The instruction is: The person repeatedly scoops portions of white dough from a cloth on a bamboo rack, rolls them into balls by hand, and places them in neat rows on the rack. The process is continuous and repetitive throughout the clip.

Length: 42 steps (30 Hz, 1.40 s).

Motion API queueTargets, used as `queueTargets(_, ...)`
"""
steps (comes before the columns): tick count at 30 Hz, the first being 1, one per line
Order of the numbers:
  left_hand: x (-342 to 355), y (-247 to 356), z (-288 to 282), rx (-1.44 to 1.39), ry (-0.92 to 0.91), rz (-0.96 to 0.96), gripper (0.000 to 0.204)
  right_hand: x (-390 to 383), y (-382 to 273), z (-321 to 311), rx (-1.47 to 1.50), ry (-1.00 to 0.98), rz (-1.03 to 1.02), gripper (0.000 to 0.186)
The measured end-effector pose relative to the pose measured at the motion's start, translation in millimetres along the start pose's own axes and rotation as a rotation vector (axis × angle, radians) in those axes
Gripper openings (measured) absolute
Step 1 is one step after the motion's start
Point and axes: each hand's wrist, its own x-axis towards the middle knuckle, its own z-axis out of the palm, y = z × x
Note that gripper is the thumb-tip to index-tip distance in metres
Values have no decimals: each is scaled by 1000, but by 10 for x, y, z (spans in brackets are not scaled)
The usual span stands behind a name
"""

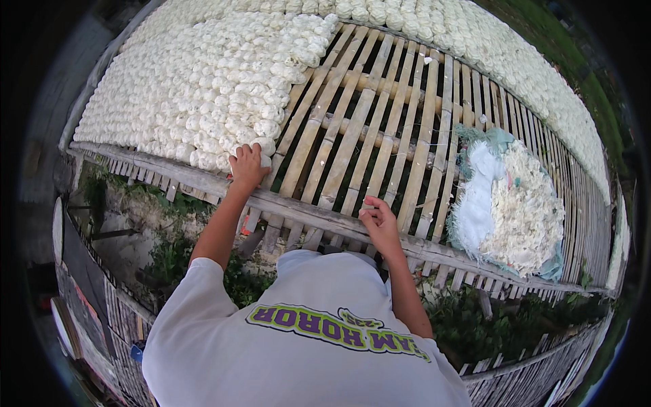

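Observation:
On the bamboo slat rack (366, 115), rounded white clumps (196, 88) sit packed in tight rows at the left. They look like nests of fine strands, though their exact kind is unclear. At the near right corner of these rows, my left hand (248, 166) curls over a white clump (266, 163), mostly covered by the fingers. My right hand (381, 225) hovers above the rack's near rail, its fingers loosely bent and the thumb apart from them. Nothing shows in it. Bare slats lie between the rows and a heap of loose white material (525, 207) at the right.
A white and pale green woven sack (478, 197) lies under and beside the heap. More white clumps (495, 54) cover another rack beyond. A wooden rail (319, 216) edges the near side, with plants (475, 325) below. Another slatted rack (542, 366) stands at the lower right.

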Motion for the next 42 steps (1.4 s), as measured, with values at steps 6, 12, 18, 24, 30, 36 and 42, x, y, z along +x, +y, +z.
queueTargets(6, 62, -89, 128, -90, -30, 51, 74, 11, -15, -1, 8, 2, 5, 48)
queueTargets(12, 70, 118, 131, -5, -36, 0, 81, 40, -13, -4, -17, 3, 8, 47)
queueTargets(18, 30, 201, 118, 51, -19, -45, 77, 21, -12, -22, 39, 15, 19, 46)
queueTargets(24, -16, 42, 2, -79, -82, 27, 67, 16, -10, -29, 62, 21, -4, 47)
queueTargets(30, -19, 112, -76, 90, 50, 99, 71, 29, 7, -26, 18, 12, 3, 48)
queueTargets(36, 200, 275, 184, 206, 156, 379, 63, 33, -28, -49, 12, 18, 3, 45)
queueTargets(42, 449, 71, 255, 235, 110, 486, 65, -9, -67, -26, 60, 118, -63, 34)
